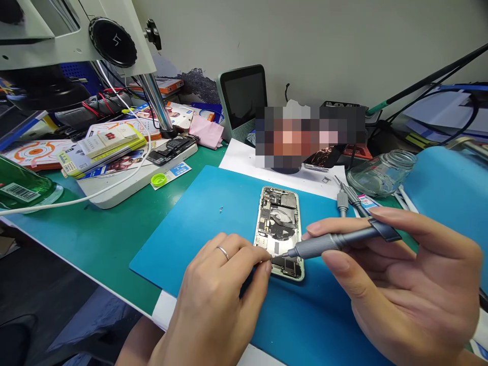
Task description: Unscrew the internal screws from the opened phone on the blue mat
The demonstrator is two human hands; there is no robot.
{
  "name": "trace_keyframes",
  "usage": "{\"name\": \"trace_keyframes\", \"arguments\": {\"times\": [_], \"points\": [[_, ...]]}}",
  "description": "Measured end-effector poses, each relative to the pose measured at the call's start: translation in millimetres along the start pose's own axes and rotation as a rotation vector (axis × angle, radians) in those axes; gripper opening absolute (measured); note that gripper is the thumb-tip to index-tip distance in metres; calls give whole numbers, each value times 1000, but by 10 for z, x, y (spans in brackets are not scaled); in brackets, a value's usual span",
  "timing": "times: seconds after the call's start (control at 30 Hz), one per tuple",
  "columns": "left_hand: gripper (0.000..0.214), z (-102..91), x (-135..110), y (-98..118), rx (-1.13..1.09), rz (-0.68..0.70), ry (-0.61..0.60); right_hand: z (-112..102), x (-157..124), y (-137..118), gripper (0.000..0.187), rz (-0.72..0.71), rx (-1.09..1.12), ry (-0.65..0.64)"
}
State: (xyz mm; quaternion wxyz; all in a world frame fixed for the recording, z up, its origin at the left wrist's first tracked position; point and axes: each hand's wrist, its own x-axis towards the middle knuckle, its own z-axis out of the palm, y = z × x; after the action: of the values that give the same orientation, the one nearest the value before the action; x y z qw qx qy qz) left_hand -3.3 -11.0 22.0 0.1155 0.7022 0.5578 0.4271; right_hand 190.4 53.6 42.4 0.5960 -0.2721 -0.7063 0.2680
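An opened phone (280, 223) with its boards bared lies on a blue mat (213, 218). My right hand (412, 284) is closed round a grey precision screwdriver (335, 241), whose tip touches the phone's lower part. My left hand (217, 305), a ring on one finger, pinches at the phone's lower left edge; what the fingertips hold, if anything, is too small to see. A tiny screw (221, 209) rests on the mat to the left.
More screwdrivers (345, 195) and a glass jar (381, 173) lie at the back right. A microscope stand (152, 96), its white base (125, 185), boxes, a green bottle (23, 188) and a white cable crowd the left. A small dark screen (244, 96) stands behind.
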Motion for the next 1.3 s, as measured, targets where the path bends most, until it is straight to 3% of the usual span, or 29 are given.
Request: {"name": "trace_keyframes", "arguments": {"times": [1.3], "points": [[14, -43, -12, -41, 72, 0, -66, -3, 20, 2, 59, 40, 60, -31]]}}
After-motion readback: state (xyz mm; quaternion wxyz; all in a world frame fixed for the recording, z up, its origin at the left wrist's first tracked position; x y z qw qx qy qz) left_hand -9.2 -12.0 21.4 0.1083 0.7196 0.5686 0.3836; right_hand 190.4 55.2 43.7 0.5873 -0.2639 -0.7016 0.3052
